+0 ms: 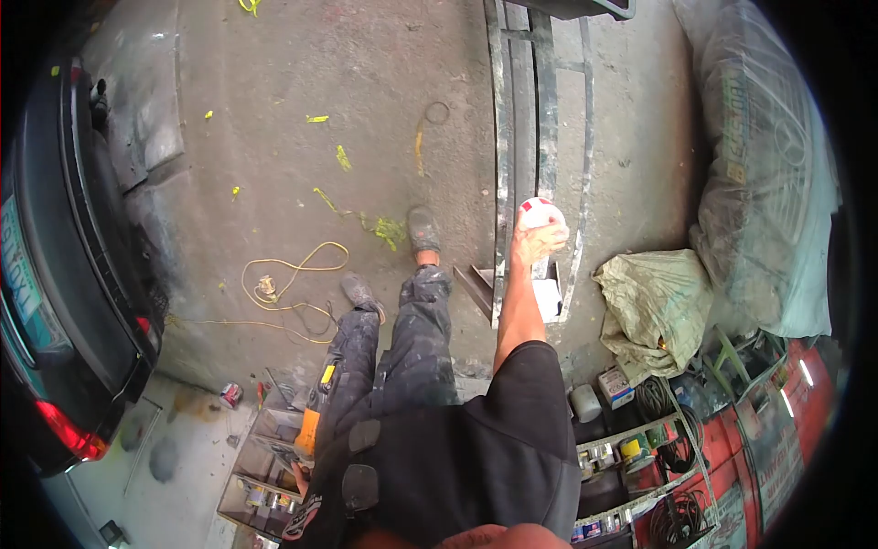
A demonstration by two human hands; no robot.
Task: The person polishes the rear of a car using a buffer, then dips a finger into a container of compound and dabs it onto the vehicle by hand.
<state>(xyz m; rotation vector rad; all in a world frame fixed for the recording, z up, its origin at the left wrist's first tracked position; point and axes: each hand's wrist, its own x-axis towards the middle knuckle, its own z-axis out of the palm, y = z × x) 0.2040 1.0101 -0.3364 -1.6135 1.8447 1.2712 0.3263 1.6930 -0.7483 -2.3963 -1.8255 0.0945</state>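
Note:
My right hand (540,242) reaches out over a long metal frame (546,119). Its fingers are wrapped round a white, round container with red marks (541,211). A white sheet-like piece (547,298) lies at the near end of the frame, below my wrist. Only a little of my left hand (300,478) shows at my side, mostly hidden by my body. Close to it is an orange, flat-looking item (308,430); whether the hand grips it is unclear.
A dark car (91,274) stands at left. A yellow cord (297,265) and green tape scraps (388,231) lie on the floor. At right are a plastic-covered vehicle (759,165) and a crumpled sheet (654,306). Shelves (640,430) and a compartment rack (261,462) stand near me.

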